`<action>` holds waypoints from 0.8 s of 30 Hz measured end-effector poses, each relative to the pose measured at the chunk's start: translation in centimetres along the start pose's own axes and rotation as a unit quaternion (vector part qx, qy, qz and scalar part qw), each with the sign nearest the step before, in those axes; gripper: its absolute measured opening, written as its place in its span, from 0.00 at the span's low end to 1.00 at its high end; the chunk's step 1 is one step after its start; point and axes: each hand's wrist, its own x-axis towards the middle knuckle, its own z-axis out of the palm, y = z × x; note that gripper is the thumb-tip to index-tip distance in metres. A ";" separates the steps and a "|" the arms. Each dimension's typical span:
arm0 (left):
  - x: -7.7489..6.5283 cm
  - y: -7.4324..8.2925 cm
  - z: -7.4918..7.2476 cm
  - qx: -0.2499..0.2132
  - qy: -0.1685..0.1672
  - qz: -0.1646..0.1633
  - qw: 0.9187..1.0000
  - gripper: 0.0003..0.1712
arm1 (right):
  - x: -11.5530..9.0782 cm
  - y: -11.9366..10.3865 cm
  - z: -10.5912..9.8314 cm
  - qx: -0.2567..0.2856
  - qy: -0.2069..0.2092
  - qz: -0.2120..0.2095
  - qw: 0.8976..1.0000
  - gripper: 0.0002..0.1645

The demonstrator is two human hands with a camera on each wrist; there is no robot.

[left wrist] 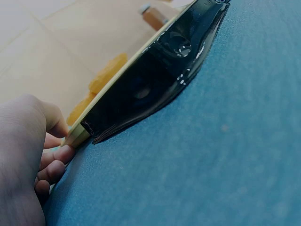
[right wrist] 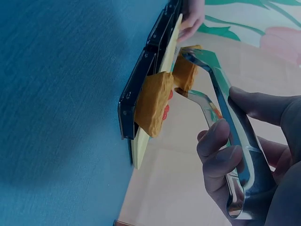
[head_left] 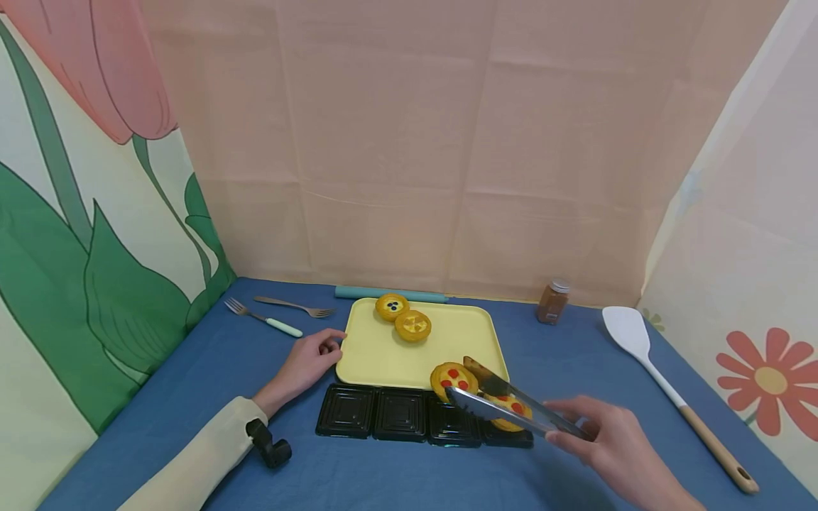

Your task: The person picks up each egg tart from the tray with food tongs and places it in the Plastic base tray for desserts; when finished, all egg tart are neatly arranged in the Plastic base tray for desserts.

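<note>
from the left of the frame, we saw a green-handled fork [head_left: 282,326] and a plain metal fork [head_left: 287,304] lying just apart on the blue cloth [head_left: 224,376]. right of them, near the middle, our left hand [head_left: 313,356] had its fingers curled in and pinched the left rim of the yellow tray [head_left: 371,362], seemingly to steady it; its wrist view showed fingertips on the pale corner.

in the tray's upper left, we had a dark-dotted tart [head_left: 392,305] and a yellow-topped tart [head_left: 412,326] side by side. along the tray's lower edge ran the black tray [head_left: 348,411], its two left compartments bare.

at lower centre-right, a red-dotted tart [head_left: 449,376] sat between the tips of the metal tongs [head_left: 495,410], overlapping the yellow tray's lower edge and the third compartment; we could not tell how firmly it was pinched. behind the tongs' arms, a second red-topped tart [head_left: 519,409] lay in the rightmost compartment.

we judged the step in hand to be shifting tarts between the trays with the tongs; the next move seemed to call for even pressure and a level tart, clear of its neighbour.

our right hand [head_left: 613,440] wrapped the tongs' arms, thumb against fingers, partly squeezed. farther right stood a spice jar [head_left: 552,303], then a white turner [head_left: 629,333].
</note>
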 end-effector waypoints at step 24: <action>0.1 0.1 0.0 0.002 0.000 -0.013 1.000 0.19 | -0.5 0.1 -0.1 -0.023 -0.062 -0.048 0.997 0.28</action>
